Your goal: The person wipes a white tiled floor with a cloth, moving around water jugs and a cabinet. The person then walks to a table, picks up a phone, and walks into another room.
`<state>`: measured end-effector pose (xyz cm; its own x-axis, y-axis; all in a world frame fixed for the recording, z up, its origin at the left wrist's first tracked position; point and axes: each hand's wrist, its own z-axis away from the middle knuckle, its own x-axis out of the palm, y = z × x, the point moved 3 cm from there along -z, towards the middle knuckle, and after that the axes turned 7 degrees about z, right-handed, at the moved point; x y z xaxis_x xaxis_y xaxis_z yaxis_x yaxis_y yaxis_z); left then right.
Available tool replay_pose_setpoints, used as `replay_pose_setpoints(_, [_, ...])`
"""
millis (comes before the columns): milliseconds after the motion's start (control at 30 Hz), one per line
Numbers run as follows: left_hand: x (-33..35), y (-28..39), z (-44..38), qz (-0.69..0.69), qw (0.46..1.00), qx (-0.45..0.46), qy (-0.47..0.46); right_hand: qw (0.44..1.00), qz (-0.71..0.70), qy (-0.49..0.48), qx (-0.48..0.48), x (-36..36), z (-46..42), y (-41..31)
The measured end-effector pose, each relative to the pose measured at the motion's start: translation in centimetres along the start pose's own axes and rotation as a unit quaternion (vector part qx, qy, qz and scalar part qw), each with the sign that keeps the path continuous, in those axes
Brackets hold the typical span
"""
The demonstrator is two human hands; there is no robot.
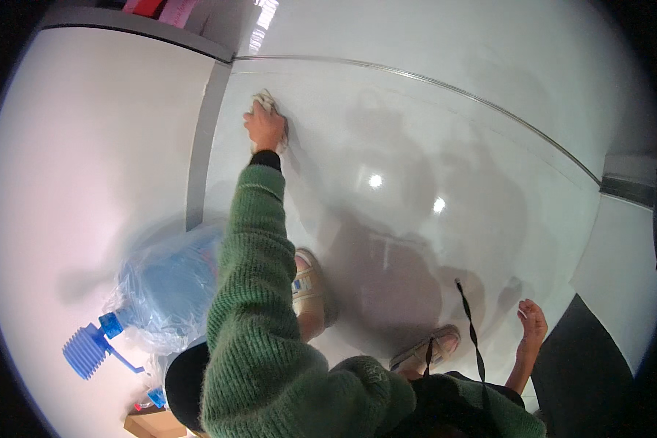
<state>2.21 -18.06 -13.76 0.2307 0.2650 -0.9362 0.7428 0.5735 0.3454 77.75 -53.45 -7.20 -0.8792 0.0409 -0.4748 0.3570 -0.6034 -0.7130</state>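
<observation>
My left hand presses a crumpled off-white cloth against the glossy white floor, with the arm stretched far forward in a green knitted sleeve. Some of the cloth shows past the fingertips and at the wrist side; the palm hides the middle. Just left of it runs the grey baseboard of a white wall. Off to the lower right, my right hand hangs beside my body, its fingers loosely curled with nothing seen in them.
A thin metal strip crosses the floor ahead. By the wall lies a plastic-wrapped blue water jug with a blue hand pump. A cardboard box is behind it. A dark mat lies at right; a dark cord dangles before me.
</observation>
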Motion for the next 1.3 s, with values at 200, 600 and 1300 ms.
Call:
replay_pose_setpoints(200, [4.0,14.4,6.6,0.051,0.92,0.383,-0.064,0.997,-0.042,-0.062,0.01,4.4,-2.1,-5.2])
replay_pose_setpoints(600, [4.4,21.7,22.2,0.106,0.839,0.522,-0.111,0.99,0.084,-0.09,-0.07,3.7,-4.7,-10.6])
replay_pose_setpoints(1300, [-3.5,1.0,24.5,-0.033,0.987,0.111,-0.115,0.942,0.113,-0.248,-0.196,15.6,-9.7,-19.4])
